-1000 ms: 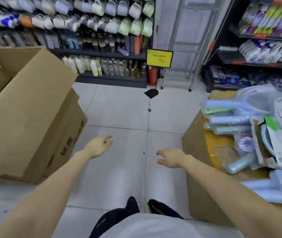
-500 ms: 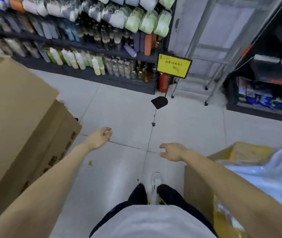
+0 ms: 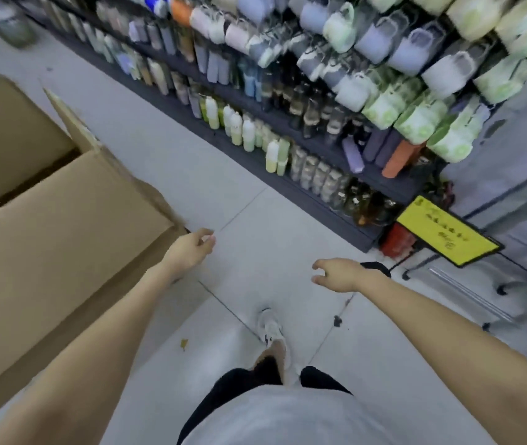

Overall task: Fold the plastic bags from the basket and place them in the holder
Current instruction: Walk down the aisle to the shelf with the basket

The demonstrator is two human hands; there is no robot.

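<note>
A large cardboard box [image 3: 63,236] stood at the left on the tiled floor [image 3: 255,213], its top flaps open. Its inside was dark, so its contents could not be told. Along the far right, a dark shelf [image 3: 336,155] carried rows of bottles [image 3: 239,130] with pale pouches [image 3: 384,104] hanging above them. A yellow sign [image 3: 445,236] stood at the shelf's right end.

The left grip [image 3: 191,252] and right grip [image 3: 336,274] were held out over the floor, apart, fingers loosely curled and holding nothing. The plastic bags, basket and holder lay outside the view.

Half a second before, a second carton with wrapped goods had shown at the near right. It had since left the view, the shelf now ran slantwise, and both grips had stayed empty.
</note>
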